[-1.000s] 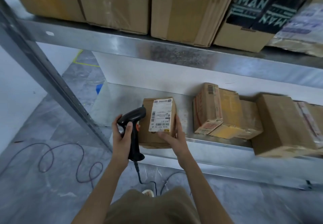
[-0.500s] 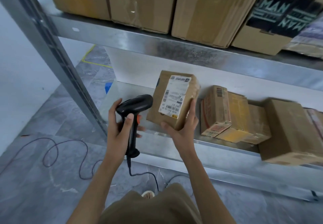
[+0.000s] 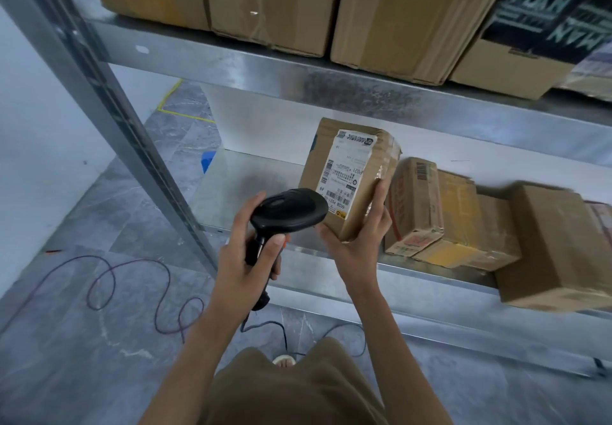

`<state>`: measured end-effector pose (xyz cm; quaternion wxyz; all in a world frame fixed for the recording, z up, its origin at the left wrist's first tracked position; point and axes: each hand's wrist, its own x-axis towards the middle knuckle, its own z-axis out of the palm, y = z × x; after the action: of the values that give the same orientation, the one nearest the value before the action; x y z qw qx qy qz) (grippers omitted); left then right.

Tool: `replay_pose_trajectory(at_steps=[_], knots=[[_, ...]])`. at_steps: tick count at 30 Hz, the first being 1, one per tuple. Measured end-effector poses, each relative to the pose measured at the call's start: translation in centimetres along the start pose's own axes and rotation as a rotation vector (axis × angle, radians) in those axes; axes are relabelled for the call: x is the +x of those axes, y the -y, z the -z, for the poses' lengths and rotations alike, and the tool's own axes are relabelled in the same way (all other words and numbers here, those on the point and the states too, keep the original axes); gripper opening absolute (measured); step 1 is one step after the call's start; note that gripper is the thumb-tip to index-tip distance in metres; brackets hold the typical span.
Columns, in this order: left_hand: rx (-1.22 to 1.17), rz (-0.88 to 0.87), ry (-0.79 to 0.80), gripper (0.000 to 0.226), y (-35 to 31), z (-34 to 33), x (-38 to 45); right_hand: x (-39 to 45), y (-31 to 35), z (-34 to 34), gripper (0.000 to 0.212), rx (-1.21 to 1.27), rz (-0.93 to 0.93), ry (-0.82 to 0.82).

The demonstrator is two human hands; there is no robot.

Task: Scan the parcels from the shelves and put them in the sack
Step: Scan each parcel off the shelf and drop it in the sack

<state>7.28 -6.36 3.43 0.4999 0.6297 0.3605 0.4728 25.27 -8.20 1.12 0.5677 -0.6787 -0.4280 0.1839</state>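
Note:
My right hand (image 3: 356,245) grips a small brown cardboard parcel (image 3: 361,189) from below, holding it tilted above the front of the lower metal shelf (image 3: 231,192). Its white shipping label with barcodes faces me. My left hand (image 3: 245,259) grips the handle of a black barcode scanner (image 3: 288,216), whose head points at the lower end of the label, nearly touching the parcel. The sack is not in view.
More brown parcels (image 3: 450,216) lie on the lower shelf to the right, a larger one (image 3: 556,249) overhanging the edge. Big cartons (image 3: 397,10) fill the upper shelf. A steel upright (image 3: 109,119) stands at left. The scanner's cable (image 3: 132,288) loops over the grey floor.
The parcel was lifted off the shelf and tilted with its label toward me. The scanner moved right and up until its head came close to the label.

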Motion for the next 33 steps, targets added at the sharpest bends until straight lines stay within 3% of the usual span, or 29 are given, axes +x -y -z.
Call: replay_pose_trajectory(at_steps=[13, 22, 27, 33], knots=[[0.024, 0.011, -0.024, 0.063, -0.2, -1.3, -0.4, -0.1, -0.5, 1.5, 0.115, -0.012, -0.013, 0.016], [0.0, -0.005, -0.038, 0.054, -0.9, -1.4, -1.6, -1.3, -0.1, 2.2, 0.12, 0.012, -0.087, 0.003], [-0.108, -0.045, -0.053, 0.051, -3.3, -2.2, -0.6, -2.4, 1.4, 4.8, 0.117, 0.039, -0.114, -0.043], [-0.177, -0.096, 0.05, 0.048, -5.9, -6.0, 1.5, -3.7, 3.8, 10.0, 0.118, 0.023, -0.147, -0.177]])
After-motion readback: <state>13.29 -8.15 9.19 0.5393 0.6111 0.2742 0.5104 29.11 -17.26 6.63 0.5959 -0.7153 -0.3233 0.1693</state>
